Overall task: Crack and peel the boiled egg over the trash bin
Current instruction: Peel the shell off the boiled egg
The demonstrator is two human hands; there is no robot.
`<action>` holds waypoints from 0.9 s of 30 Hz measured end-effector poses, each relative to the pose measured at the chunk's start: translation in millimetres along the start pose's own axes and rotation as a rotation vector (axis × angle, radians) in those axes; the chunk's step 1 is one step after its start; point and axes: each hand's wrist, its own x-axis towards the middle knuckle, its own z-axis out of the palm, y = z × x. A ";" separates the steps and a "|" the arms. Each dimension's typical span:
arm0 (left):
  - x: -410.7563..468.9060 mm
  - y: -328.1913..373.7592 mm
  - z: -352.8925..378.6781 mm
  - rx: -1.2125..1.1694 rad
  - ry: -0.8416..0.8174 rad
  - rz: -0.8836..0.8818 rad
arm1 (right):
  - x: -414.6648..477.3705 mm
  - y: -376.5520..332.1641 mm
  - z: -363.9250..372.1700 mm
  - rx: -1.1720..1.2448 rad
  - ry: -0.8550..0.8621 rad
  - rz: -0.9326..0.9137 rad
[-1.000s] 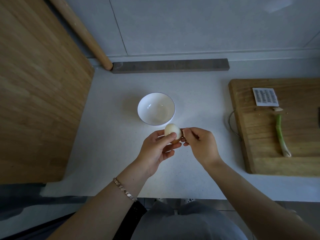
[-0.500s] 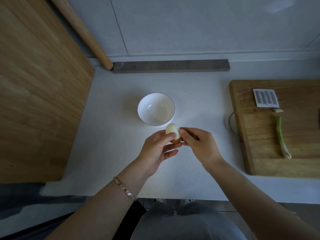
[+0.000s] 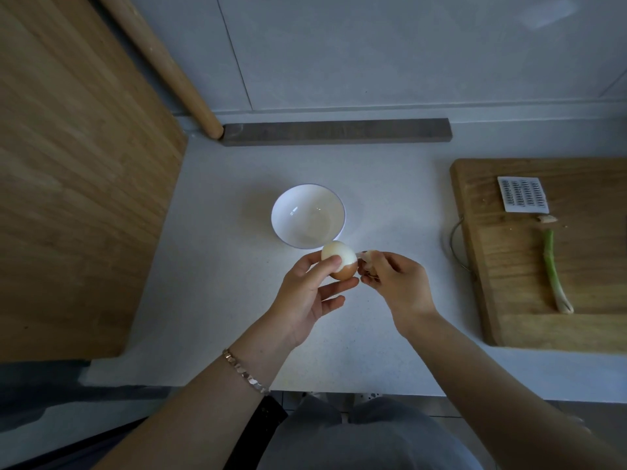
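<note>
My left hand (image 3: 307, 293) holds the boiled egg (image 3: 339, 262) above the white counter, thumb across its side. The egg's upper half is bare white; brown shell still covers its lower end. My right hand (image 3: 395, 283) is just to the right of the egg, its fingertips pinched on pieces of peeled shell (image 3: 368, 257) with a strip of membrane. No trash bin is in view.
An empty white bowl (image 3: 288, 205) stands just behind the egg. A wooden cutting board (image 3: 502, 266) at the right carries a green onion (image 3: 553, 269) and a small grater sheet (image 3: 522, 194). A big wooden board (image 3: 68, 181) leans at the left, a rolling pin (image 3: 163, 66) beside it.
My right hand has pulled away from the egg to the right with shell in its fingers. The brown shell on the egg's lower end now shows more plainly.
</note>
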 end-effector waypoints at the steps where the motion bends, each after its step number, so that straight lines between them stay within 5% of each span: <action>1: -0.2 0.6 -0.7 -0.020 -0.011 -0.008 | -0.2 0.1 -0.4 -0.023 -0.005 -0.011; 14: 0.8 3.1 -4.5 -0.021 -0.092 0.051 | -1.2 -4.3 1.2 -0.196 -0.109 -0.063; 27: 2.4 2.3 1.0 0.020 0.117 0.065 | -7.1 -2.3 2.4 -0.264 -0.060 -0.200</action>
